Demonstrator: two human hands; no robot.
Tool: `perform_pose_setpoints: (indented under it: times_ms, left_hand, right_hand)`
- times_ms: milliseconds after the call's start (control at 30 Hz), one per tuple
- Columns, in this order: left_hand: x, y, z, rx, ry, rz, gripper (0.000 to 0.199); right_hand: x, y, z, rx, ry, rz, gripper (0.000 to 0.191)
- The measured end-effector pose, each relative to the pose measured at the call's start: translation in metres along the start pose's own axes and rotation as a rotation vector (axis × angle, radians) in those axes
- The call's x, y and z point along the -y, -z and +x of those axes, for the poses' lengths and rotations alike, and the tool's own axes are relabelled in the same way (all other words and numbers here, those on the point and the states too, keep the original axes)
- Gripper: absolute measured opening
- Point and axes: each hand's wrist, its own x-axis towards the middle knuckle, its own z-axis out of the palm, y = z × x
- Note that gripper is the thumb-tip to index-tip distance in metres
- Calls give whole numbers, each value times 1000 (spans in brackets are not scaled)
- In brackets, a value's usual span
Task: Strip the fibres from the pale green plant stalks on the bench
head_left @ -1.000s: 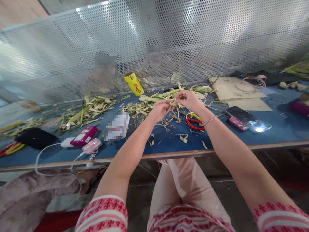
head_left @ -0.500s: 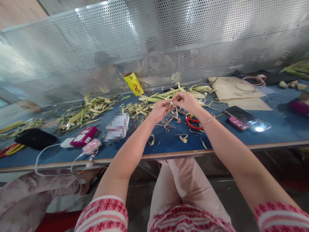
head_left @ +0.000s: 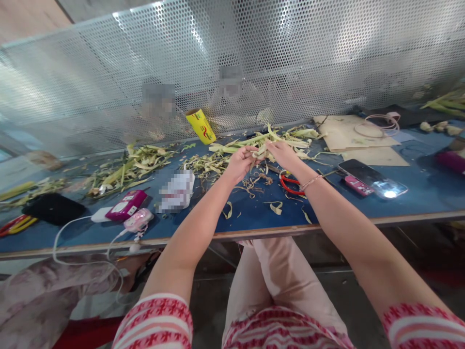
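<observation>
Both bare hands meet over the middle of the blue table. My left hand [head_left: 240,165] is closed, its thumb and fingers pinching a small pale plant piece [head_left: 256,154]. Just to the right, my right hand [head_left: 282,153] is closed too, palm down with its fingertips bent towards the left hand; what they hold is hidden against the leaves. Behind the hands lies a heap of pale green leaf strips [head_left: 240,144]. Red-handled scissors [head_left: 290,185] lie under my right wrist, partly covered. Curled dry scraps [head_left: 276,208] lie nearer the table edge.
A yellow tube [head_left: 201,127] leans at the back by a perforated metal screen [head_left: 232,48]. Leaf piles [head_left: 134,167], a purple box [head_left: 127,204] and a black pouch [head_left: 54,209] lie left. To the right are brown paper [head_left: 352,133] and a phone [head_left: 370,177] with its light on.
My right hand has turned palm down and shifted slightly right, its fingertips parting a little from the left. The left hand stays nearly in place with the pale piece.
</observation>
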Motion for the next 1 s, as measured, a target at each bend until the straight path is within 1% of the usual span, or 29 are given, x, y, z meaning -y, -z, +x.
perform_pose_setpoints:
  times_ms: [100,200,333,400,467,533,600,667,800,900,1000]
  left_hand:
    - [0,-2,-1,22,-5,5,29]
    - [0,-4,-3,46,-15,9,30]
    - [0,-8,-4,28,-5,44,24]
    - [1,-8,-3,7,5,67,23]
    - [2,-7,-1,-9,12,78,23]
    - [4,-4,1,-34,12,90,25]
    - [6,-2,3,-64,8,113,27]
    - [7,0,4,-82,2,140,28]
    - [7,-1,2,-61,-32,210,26]
    - [5,-3,0,-31,-68,283,23]
    - [4,-3,-2,-22,-95,362,20]
  right_hand:
    - [-4,-6,0,56,-62,191,45]
    - [-5,-12,1,82,-143,382,45]
    - [2,-15,-3,113,-226,590,39]
    - [8,-15,-5,112,-266,657,35]
    - [11,-14,-6,98,-287,678,31]
    - [11,-14,-6,71,-276,653,28]
    - [10,-13,-5,39,-257,611,28]
    - [9,-13,-5,37,-253,599,29]
    - [6,-11,-5,117,-294,614,33]
    - [3,-7,-2,200,-368,617,38]
    - [1,-4,0,258,-441,650,37]
